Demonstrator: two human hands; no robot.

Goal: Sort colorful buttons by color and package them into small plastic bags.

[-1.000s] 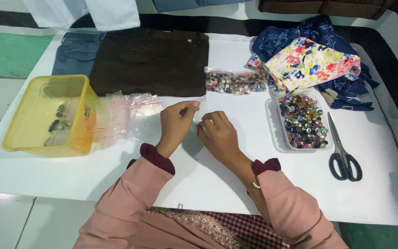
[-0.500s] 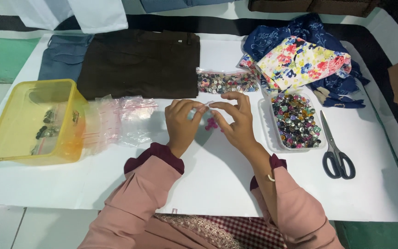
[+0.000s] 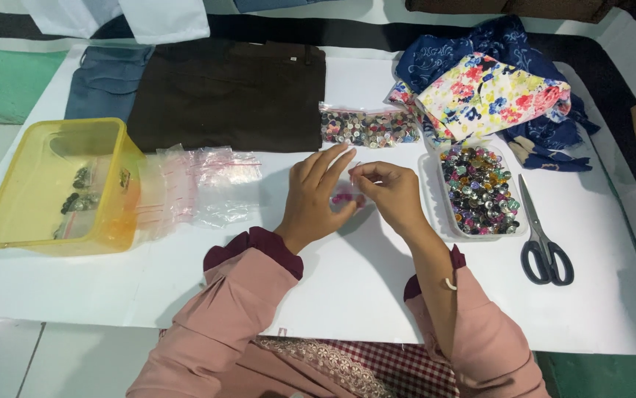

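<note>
While the small clear bag (image 3: 347, 197) of pink pieces is pinched between left hand (image 3: 318, 195) and right hand (image 3: 391, 193) above the white table (image 3: 347, 280), both hands sit lower than earlier, near the bead tray (image 3: 480, 190); bag axis unclear.

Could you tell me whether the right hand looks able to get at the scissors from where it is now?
Probably yes. The scissors lie flat on the white table, to the right of the right hand. Only the low tray of colourful buttons sits between, easily passed.
</note>
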